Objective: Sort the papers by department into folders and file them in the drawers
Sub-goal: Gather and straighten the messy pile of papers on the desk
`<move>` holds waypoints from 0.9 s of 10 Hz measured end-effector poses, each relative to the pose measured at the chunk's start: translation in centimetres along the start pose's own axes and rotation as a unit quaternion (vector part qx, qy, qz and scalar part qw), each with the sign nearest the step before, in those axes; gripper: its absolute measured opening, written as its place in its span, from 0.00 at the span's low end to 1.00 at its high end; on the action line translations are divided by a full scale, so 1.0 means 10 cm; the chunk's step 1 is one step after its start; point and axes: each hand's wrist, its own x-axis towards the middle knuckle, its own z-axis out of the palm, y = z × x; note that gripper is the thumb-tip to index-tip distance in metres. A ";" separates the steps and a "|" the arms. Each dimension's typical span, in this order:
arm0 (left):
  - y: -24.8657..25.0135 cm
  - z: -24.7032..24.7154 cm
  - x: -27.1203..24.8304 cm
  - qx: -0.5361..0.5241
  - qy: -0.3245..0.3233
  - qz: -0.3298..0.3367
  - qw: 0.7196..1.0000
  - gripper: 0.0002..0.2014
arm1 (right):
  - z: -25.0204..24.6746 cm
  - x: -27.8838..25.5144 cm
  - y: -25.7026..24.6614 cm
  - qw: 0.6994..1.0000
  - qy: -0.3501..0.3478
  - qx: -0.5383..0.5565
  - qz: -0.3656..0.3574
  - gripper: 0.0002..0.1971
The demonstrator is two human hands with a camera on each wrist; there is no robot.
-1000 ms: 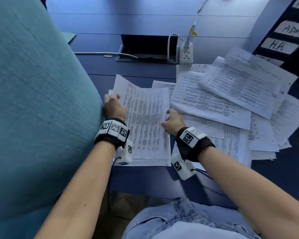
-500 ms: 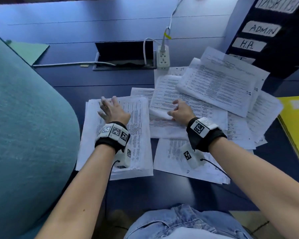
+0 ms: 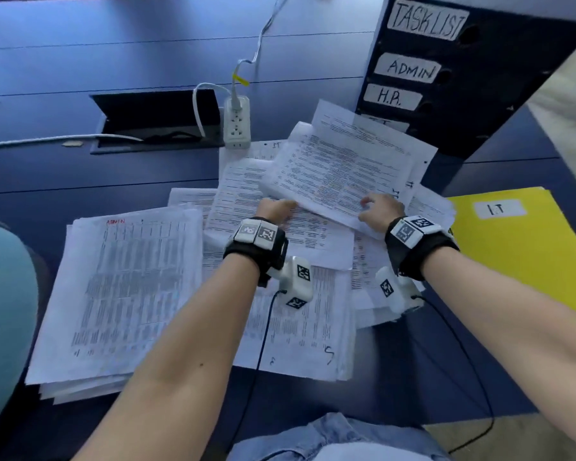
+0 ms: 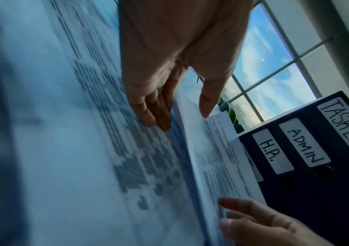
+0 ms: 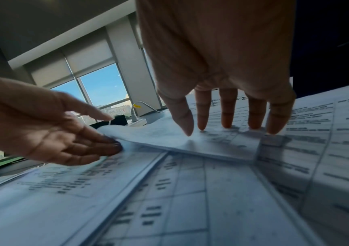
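Both hands (image 3: 326, 211) have moved onto the top sheet (image 3: 340, 168).

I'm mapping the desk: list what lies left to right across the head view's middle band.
Teal chair → ADMIN paper stack → left hand → right hand → yellow IT folder.

2 hands, 1 yellow IT folder (image 3: 519, 247) right, 1 power strip (image 3: 236, 123) far, 3 readable drawer labels (image 3: 408, 69), loose papers (image 3: 340, 168) uncountable.
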 end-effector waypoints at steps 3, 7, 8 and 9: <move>0.34 0.72 0.27 -0.059 0.018 -0.055 0.997 0.10 | -0.04 0.31 0.30 0.987 0.034 0.147 0.064 0.19; -0.06 0.69 0.25 -0.256 -0.005 -0.047 0.965 0.05 | 0.01 0.59 0.31 0.841 0.116 0.507 0.147 0.17; -0.10 0.42 0.19 -0.233 0.056 -0.017 0.971 0.07 | -0.02 0.54 0.37 0.890 0.125 0.429 0.092 0.11; -0.08 0.04 0.11 -0.166 0.175 0.014 0.970 0.21 | -0.06 0.48 0.51 0.936 0.108 0.331 0.047 0.09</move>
